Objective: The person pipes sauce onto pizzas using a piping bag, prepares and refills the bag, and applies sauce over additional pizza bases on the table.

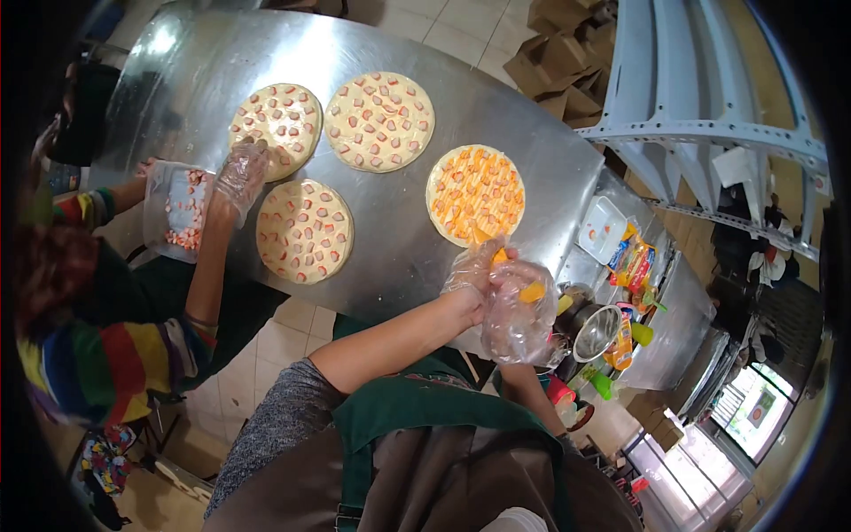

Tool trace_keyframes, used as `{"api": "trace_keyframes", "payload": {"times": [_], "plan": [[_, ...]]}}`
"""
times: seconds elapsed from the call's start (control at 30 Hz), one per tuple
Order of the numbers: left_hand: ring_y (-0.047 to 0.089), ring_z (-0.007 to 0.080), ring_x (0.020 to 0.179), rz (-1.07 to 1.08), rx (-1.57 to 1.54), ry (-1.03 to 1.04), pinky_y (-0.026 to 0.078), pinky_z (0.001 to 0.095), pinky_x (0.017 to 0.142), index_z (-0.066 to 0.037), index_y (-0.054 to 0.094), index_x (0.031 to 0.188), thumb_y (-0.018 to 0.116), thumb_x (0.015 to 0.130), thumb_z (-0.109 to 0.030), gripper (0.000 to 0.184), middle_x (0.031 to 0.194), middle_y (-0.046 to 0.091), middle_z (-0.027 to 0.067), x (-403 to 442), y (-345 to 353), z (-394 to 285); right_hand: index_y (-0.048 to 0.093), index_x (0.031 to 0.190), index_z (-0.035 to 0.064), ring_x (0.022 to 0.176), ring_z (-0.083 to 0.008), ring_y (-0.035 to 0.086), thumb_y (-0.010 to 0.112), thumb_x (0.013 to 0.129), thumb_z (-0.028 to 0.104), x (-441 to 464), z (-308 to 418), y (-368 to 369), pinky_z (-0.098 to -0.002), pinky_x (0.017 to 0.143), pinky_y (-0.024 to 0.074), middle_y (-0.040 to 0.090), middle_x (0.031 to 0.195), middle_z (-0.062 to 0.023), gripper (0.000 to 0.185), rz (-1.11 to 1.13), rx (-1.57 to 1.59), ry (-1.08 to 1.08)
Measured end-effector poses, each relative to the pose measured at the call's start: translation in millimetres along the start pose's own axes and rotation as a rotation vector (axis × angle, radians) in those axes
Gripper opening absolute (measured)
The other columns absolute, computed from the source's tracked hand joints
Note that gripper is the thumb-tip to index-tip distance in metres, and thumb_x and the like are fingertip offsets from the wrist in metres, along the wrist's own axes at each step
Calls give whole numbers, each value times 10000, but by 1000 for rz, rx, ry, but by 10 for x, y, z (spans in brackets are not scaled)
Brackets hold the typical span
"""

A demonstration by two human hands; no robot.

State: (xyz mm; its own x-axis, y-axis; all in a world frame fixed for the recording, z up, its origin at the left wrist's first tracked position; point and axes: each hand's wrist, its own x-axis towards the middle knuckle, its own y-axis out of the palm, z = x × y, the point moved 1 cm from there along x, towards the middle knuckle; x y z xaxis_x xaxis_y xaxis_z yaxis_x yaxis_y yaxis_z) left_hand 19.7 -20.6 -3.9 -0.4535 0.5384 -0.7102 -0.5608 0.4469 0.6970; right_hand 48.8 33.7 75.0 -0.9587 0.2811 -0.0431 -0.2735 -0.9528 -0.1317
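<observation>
Counter (pixel 496 115): one, brushed metal, long, rounded along its far edge in this wide view; white glare in patches near the far side. Floor (pixel 483 31): pale square tiles, visible beyond the counter and again at lower left. Cardboard boxes (pixel 563 62): brown, several, piled beyond the counter, beside the rack. Rack (pixel 700 133): pale blue-grey, perforated metal edging, several tiers; white sheet (pixel 734 167) against its frame. Side table (pixel 683 301): metal-topped, at right. Window (pixel 755 410): lower right, brightly lit, dark-framed. Cloths (pixel 773 266): dark and light, hung at far right; details too small to tell.
</observation>
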Motion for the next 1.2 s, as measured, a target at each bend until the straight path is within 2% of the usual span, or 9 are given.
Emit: {"api": "trace_keyframes", "payload": {"times": [0.13,0.27,0.4,0.53,0.57,0.67,0.77,0.93,1.2], "plan": [[578,151,675,78,20,86,503,258,599,-90,518,901,608,846,-269,208,789,562,47,-342,-179,227,551,991,-5,913,-176,561,633,812,123,-484,215,-95,-303,786,467,580,1005,-116,234,-41,71,-45],[583,182,733,-8,86,137,513,322,666,-94,518,907,603,849,-284,216,799,564,64,-974,-177,392,630,1005,79,998,-266,552,642,778,269,-828,408,-361,-397,882,400,590,1117,-95,296,189,-600,-457],[585,203,781,-45,102,173,505,355,728,-105,527,901,593,853,-317,227,823,570,72,-1139,-580,486,583,1112,111,1004,-279,548,642,754,379,-1111,537,-303,-413,890,391,583,1134,-85,451,207,-540,-449],[514,110,575,74,2,349,461,280,521,-153,488,800,558,876,-341,214,680,512,2,-1371,-924,234,576,1125,103,994,-299,549,628,749,367,-1349,357,-350,-430,859,413,582,1118,-98,462,352,-577,-389],[410,78,451,-152,37,431,412,224,445,-154,409,635,451,935,-341,356,521,381,-47,-1492,-800,203,593,1113,113,987,-304,555,571,792,365,-1387,285,-389,-413,844,428,575,1130,-125,408,490,-736,-645],[414,79,451,-134,-79,508,387,232,418,-144,430,650,496,922,-295,317,532,399,-42,-1661,-851,72,600,1122,132,1026,-296,544,490,844,383,-1346,857,-250,-398,857,429,568,1137,-149,390,1082,-1199,-6],[393,76,472,-145,-10,541,366,205,435,-122,456,747,558,891,-265,226,588,422,-28,-1662,-921,120,536,1210,90,1074,-299,523,428,865,442,-1315,586,-115,-402,882,420,486,1249,-191,504,1085,-1356,186],[374,77,465,79,12,348,353,196,438,-111,466,771,565,883,-246,202,599,432,-13,-1571,-897,220,300,1365,6,1255,-317,368,505,823,464,-1277,527,23,-362,980,355,238,1426,-222,739,549,-823,-219],[584,191,799,90,59,102,493,310,725,-96,550,969,452,917,-415,338,883,596,58,-1581,-518,-219,146,1418,52,1198,-311,421,617,821,291,-1007,482,750,-393,992,339,442,1251,-201,797,261,30,-391]]}}
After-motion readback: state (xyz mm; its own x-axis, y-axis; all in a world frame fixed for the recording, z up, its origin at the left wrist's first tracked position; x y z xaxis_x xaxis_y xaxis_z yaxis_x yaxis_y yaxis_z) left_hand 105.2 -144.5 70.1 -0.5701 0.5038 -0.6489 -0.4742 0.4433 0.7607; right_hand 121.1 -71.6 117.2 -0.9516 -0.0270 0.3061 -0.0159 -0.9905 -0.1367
